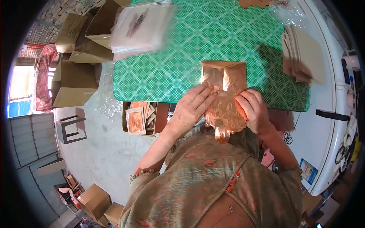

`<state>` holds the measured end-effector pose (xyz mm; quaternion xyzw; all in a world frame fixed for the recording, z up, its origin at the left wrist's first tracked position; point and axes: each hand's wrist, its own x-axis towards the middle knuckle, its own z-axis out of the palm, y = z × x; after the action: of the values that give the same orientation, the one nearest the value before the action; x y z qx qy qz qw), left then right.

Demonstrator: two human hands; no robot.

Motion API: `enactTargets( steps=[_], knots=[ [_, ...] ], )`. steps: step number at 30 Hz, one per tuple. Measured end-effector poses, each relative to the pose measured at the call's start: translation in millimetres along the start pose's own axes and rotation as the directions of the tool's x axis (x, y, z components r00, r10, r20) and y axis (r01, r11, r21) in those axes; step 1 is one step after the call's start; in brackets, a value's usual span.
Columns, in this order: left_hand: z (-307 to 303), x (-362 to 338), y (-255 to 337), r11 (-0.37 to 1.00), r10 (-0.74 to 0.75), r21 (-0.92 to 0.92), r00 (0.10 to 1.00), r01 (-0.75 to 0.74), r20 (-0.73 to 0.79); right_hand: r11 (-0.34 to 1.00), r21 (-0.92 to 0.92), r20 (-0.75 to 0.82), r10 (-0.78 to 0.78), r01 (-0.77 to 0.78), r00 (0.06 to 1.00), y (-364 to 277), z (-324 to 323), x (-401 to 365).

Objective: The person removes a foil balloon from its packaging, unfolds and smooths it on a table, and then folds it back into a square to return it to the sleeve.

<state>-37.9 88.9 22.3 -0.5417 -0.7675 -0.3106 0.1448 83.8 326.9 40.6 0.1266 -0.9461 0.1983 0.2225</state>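
Note:
Between my hands is a shiny, copper-coloured thin piece (pixel 227 104), with a creased square upper part on the table edge and a moulded-looking lower part with a narrow tab towards my lap. Its exact kind I cannot make out. My left hand (pixel 194 103) has its fingers bent together on its left edge, where the two parts meet. On the opposite edge, my right hand (pixel 254 110) grips with curled fingers; something orange shows by its fingertips. The table (pixel 182 76) has a green checked cover.
A stack of clear plastic bags (pixel 138 28) lies at the table's far left. Brown flat sheets (pixel 302 57) are piled on the right. Below the left front edge, a carton (pixel 162 117) holds flat packets (pixel 135 121). Open cardboard boxes (pixel 78 78) stand left; a grey stool (pixel 71 125) is on the floor.

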Motion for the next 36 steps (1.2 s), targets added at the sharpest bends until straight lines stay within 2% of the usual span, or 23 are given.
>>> enactTargets(
  steps=[8, 11, 17, 18, 22, 25, 26, 29, 30, 33, 36],
  knots=[
    [7.4, 10.3, -2.0, 0.999, 0.020, -0.039, 1.000, -0.019, 0.022, 0.999, -0.039, -0.033, -0.003, 0.002, 0.999, 14.8, 2.2, -1.6],
    [6.8, 16.5, -3.2, 0.999, 0.015, -0.035, 0.999, -0.013, 0.049, 0.999, -0.046, 0.002, 0.027, -0.027, 1.000, 18.0, 0.7, 3.0],
    [-4.9, 33.9, -12.0, 0.997, -0.040, -0.069, 0.998, 0.044, 0.058, 0.996, -0.094, 0.010, 0.004, -0.003, 1.000, 23.4, 0.5, 20.8],
    [-8.5, 36.8, -11.7, 0.991, -0.069, -0.114, 0.995, 0.077, 0.073, 0.995, -0.098, 0.008, -0.004, 0.005, 1.000, 23.1, 1.0, 23.2],
    [-25.3, 43.9, -14.8, 0.933, -0.023, -0.343, 0.969, 0.110, 0.246, 0.995, -0.102, 0.022, -0.017, 0.019, 1.000, 25.9, 2.2, 27.0],
    [-47.9, 52.6, -17.5, 0.900, -0.015, -0.411, 0.953, 0.145, 0.303, 0.996, -0.092, 0.030, -0.010, 0.013, 0.999, 28.7, 3.4, 25.0],
    [-53.1, 53.2, -25.0, 0.911, -0.009, -0.385, 0.941, 0.147, 0.339, 0.996, -0.084, 0.024, -0.003, 0.005, 1.000, 28.7, 3.6, 24.8],
    [-48.1, 67.1, -51.0, 0.982, -0.057, -0.162, 0.965, 0.101, 0.256, 0.997, -0.070, 0.013, 0.013, -0.012, 1.000, 27.9, 6.1, 25.3],
    [-40.8, 70.2, -64.0, 0.994, -0.098, -0.011, 0.958, 0.105, 0.270, 0.998, -0.067, 0.010, 0.016, -0.015, 1.000, 27.6, 6.9, 25.7],
    [-23.0, 77.3, -80.5, 0.975, -0.166, 0.186, 0.956, 0.122, 0.244, 0.998, -0.054, 0.021, 0.017, -0.015, 1.000, 29.4, 7.1, 24.7],
    [-13.6, 75.2, -86.8, 0.967, -0.170, 0.230, 0.949, 0.109, 0.265, 0.998, -0.064, 0.024, 0.011, -0.009, 1.000, 29.2, 5.1, 25.1]
  ],
)
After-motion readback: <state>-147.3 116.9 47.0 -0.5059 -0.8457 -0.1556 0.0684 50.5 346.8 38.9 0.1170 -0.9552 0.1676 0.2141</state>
